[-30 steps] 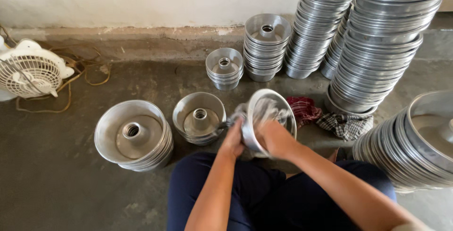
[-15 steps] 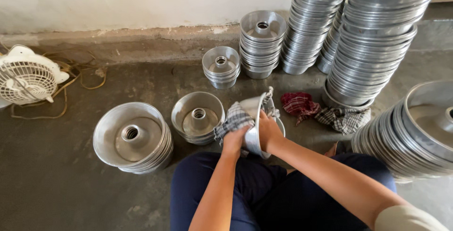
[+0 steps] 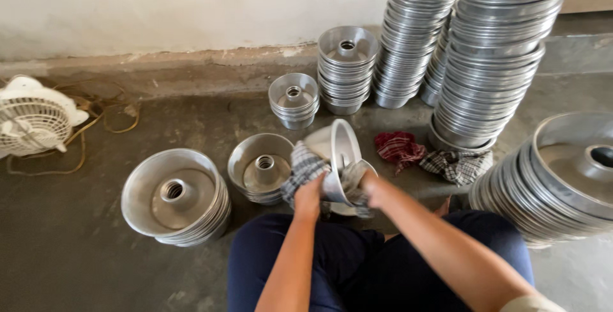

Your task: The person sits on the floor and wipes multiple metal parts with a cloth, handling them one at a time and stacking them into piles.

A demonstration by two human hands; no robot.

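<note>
Seen from above: left hand (image 3: 308, 192) pressing a checked cloth (image 3: 305, 166) against a tilted metal pan (image 3: 337, 156), right hand (image 3: 369, 183) clamped on the pan's far side, above the lap, pan stacks (image 3: 491, 50) all around

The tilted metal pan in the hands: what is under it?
Under the tilted pan lies a checked cloth, gripped by the left hand. The right hand holds its other side. A pale rim shows below; what it belongs to is covered.
</note>
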